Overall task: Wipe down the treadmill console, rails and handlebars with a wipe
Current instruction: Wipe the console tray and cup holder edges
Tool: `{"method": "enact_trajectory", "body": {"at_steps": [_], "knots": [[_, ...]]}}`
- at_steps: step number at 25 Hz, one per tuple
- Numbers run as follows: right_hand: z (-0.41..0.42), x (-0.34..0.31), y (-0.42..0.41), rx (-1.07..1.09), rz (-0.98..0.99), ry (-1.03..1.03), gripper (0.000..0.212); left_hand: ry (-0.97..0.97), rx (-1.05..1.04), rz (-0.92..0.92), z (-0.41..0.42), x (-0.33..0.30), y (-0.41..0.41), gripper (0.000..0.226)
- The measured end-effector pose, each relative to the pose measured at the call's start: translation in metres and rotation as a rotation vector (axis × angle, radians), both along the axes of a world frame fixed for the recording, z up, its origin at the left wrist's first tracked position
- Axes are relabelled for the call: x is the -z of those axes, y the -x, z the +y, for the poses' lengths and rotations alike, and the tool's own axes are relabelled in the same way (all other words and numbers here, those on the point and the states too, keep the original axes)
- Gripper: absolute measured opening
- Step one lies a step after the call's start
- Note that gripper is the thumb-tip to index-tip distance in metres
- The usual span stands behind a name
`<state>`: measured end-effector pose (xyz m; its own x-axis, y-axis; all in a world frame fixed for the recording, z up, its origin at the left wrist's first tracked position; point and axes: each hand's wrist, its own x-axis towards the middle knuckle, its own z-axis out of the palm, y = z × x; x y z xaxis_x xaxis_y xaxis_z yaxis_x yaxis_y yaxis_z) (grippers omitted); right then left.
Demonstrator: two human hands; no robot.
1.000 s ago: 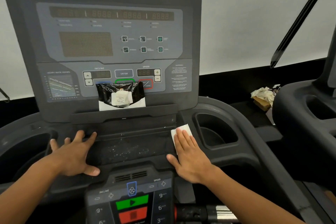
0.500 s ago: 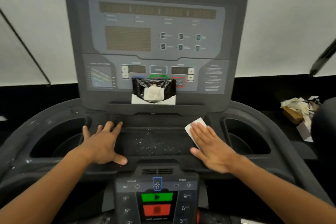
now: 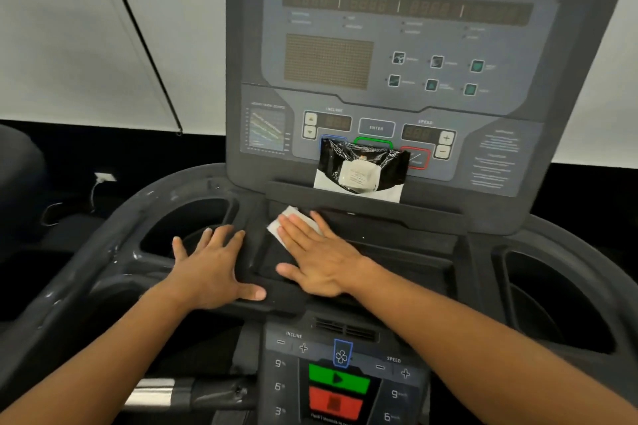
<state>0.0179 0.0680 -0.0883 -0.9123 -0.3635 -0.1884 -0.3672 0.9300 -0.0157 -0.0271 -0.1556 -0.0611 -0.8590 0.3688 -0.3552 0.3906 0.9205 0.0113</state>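
head cam | you look forward and down, close over the console (image 3: 397,79) | screen at 12 o'clock, hands near

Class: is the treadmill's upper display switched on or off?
Off. The upper display shows only dim, unlit digit segments, and the dot-matrix panel is blank.

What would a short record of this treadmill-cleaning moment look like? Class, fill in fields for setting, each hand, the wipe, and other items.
setting: treadmill console seen from above, with a tray below the display
right hand: flat, fingers straight, pressing the wipe onto the tray's left part
left hand: flat on the console ledge beside the left cup holder, holding nothing
wipe: white, partly under the right fingers
other items: black packet propped against the buttons
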Motion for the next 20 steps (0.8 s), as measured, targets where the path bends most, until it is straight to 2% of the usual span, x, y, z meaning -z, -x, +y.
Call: {"method": "enact_trajectory", "body": {"at_steps": [3, 7, 13, 17, 20], "knots": [[0.003, 0.000, 0.004, -0.028, 0.024, -0.034, 0.072, -0.001, -0.036, 0.008, 0.002, -0.002, -0.008, 0.123], [0.073, -0.003, -0.045, -0.065, 0.069, -0.060, 0.072, 0.006, -0.005, 0.021, 0.006, -0.005, -0.012, 0.117], [0.172, -0.004, -0.148, 0.125, 0.216, -0.116, 0.072, 0.024, -0.048, -0.009, 0.014, -0.006, -0.011, 0.114], [0.184, -0.006, -0.170, 0.193, 0.239, -0.124, 0.073, 0.082, -0.051, -0.007, 0.018, -0.008, -0.010, 0.113], [0.178, -0.007, -0.161, 0.172, 0.179, -0.081, 0.075, 0.132, -0.048, -0.012, 0.023, -0.010, -0.009, 0.113]]}}
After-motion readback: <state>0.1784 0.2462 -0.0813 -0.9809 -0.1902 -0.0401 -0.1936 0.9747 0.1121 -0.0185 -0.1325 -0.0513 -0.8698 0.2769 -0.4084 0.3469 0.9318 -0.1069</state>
